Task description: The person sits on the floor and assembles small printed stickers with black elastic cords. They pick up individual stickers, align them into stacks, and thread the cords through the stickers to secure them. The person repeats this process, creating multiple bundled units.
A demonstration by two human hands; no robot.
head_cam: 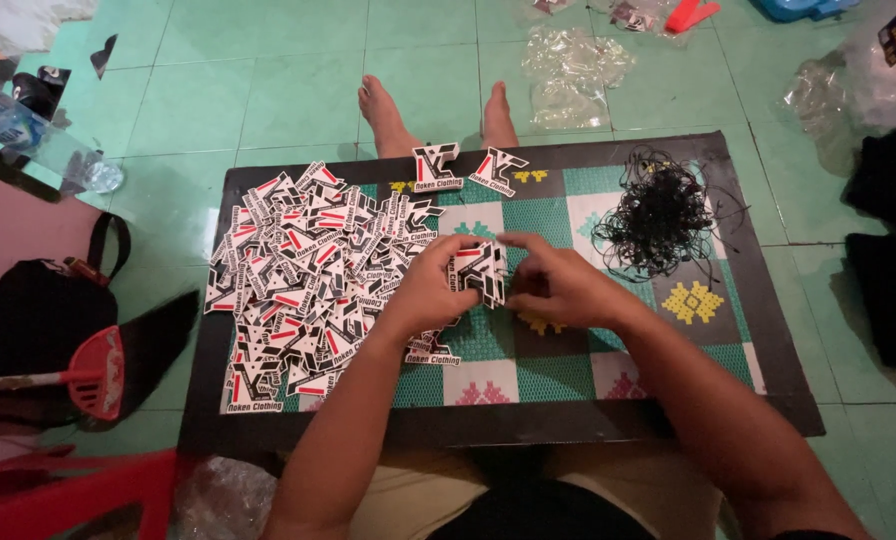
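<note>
Green tiles: we sit on a green tiled floor (268,90) with our bare feet (438,115) stretched past a low patterned board (568,370).
Left hand: our left hand (430,290) curls its fingers shut around a small stack of black, white and red die-cut tags (481,272), holding it just above the board's middle.
Right hand: our right hand (558,285) is pinched closed at the stack's right edge, thumb and fingers touching it.
Tag heap: a big loose pile of matching tags (308,270) covers the board's left half, just beside our left wrist.
Strings: a tangle of thin black cords (660,218) lies on the board's far right, apart from our right hand.
Surroundings: a black bag (38,310) and a red plastic scoop (93,372) sit at left; clear plastic bags (573,70) lie beyond our feet.
</note>
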